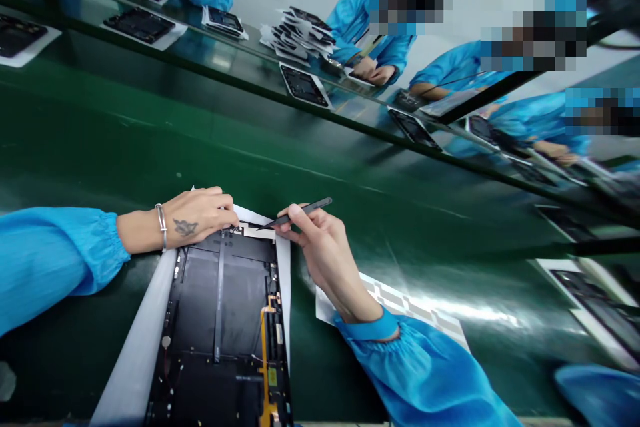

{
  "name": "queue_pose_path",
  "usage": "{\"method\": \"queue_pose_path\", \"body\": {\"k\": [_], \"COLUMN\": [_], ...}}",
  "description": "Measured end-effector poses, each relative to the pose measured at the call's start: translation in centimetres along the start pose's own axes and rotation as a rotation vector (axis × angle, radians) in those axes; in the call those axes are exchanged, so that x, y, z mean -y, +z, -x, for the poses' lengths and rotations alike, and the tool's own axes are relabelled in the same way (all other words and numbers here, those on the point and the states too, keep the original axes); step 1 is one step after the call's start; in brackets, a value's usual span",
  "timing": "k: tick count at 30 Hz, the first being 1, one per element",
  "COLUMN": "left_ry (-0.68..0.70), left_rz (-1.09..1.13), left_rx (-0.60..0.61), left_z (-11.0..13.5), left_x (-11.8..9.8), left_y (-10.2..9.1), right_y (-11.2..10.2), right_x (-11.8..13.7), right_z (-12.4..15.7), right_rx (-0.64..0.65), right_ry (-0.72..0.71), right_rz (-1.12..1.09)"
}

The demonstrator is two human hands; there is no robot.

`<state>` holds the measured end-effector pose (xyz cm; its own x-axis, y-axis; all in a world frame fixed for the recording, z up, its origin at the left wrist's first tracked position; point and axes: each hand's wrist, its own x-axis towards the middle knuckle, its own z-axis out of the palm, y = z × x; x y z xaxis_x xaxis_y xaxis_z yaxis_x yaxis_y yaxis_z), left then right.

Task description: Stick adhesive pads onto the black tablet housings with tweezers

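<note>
Tablet chassis [225, 320] lies on a white sheet [133, 353]; at its far edge the empty left hand [193, 220] presses down, likely steadying it, while the right hand [320, 250] pinches tweezers [301, 211] toward a pale strip [260, 233].

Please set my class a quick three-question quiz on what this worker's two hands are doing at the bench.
1. Multiple choice: what does the right hand hold?
A) a screwdriver
B) black tweezers
C) a brush

2. True or false: the left hand is lifted well clear of the black device.

3. Fill in the gap: the black device lies on a sheet coloured ____, which lies on the green table.

Key:
1. B.
2. False: its fingers rest at the device's top left corner.
3. White.
</note>
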<state>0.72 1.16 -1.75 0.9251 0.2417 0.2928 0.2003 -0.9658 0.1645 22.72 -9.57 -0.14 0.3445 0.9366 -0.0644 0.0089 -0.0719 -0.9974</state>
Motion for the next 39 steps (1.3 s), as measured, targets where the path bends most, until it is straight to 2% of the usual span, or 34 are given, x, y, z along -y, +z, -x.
{"method": "queue_pose_path", "body": {"k": [3,10,25,33,37,39], "left_ry": [-0.009,0.003,-0.021,-0.008,0.007,0.022], "left_rz": [-0.004,0.008,0.01,-0.008,-0.011,-0.007], "left_rx": [0.003,0.031,0.111,0.126,0.115,0.109], "left_z": [0.0,0.1,0.0,0.1,0.1,0.2], "left_x": [0.1,-0.5,-0.4,-0.4,-0.3,-0.3], "left_y": [0.3,-1.1,-1.7,-2.0,-1.9,-1.8], "right_y": [0.0,0.0,0.2,-0.1,-0.3,0.0], "right_x": [0.0,0.0,0.0,-0.7,-0.7,-0.4], "right_z": [0.0,-0.1,-0.2,-0.3,-0.1,0.2], "right_rx": [-0.004,0.003,0.001,-0.005,-0.08,-0.074], "right_ry": [0.005,0.001,-0.009,-0.124,-0.221,-0.262], "right_rz": [-0.007,-0.009,0.033,0.195,0.272,0.268]}}
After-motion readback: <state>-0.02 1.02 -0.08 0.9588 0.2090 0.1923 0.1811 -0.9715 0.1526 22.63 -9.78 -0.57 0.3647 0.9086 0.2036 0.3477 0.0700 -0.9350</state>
